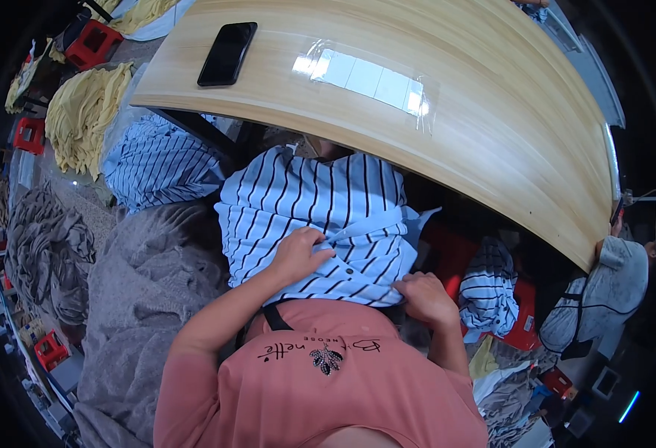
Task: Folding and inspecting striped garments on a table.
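Across my lap lies a light blue shirt (298, 201) with dark stripes, its cloth bunched and its far part reaching under the table edge. My left hand (298, 254) rests on the middle of it, thumb and fingers closed on the cloth beside a buttoned strip. At the near right edge of the shirt, my right hand (426, 299) has its fingers curled in on the fabric. Part of its fingertips is hidden.
A wooden table (477, 97) stands just ahead, bearing a black phone (227, 54) and a taped white strip (371, 80). Striped garments (160, 160), grey cloth (141, 291) and yellow cloth (85, 112) are heaped at left. A red stool (523, 317) holds striped clothing at right.
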{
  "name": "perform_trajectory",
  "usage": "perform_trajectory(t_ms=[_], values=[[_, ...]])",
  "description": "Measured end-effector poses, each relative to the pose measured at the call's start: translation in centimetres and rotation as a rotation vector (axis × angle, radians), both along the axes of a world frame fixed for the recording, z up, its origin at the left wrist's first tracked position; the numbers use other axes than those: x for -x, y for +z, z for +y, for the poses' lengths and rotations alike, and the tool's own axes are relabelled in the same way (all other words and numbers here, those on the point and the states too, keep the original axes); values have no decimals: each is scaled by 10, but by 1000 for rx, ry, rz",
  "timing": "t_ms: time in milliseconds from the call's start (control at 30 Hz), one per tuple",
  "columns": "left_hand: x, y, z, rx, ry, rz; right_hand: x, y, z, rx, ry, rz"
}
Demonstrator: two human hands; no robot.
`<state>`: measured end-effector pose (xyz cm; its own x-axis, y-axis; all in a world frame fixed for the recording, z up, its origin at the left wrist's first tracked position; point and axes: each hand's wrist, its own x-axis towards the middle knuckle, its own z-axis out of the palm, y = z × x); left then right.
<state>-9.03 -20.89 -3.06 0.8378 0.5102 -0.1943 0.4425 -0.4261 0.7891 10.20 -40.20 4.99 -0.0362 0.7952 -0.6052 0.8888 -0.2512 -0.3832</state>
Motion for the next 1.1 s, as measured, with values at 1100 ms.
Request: perform_trajectory(t_ms=[1100], values=[[-11,-26,22,431,175,-104,80,-84,90,-317,-296,321]])
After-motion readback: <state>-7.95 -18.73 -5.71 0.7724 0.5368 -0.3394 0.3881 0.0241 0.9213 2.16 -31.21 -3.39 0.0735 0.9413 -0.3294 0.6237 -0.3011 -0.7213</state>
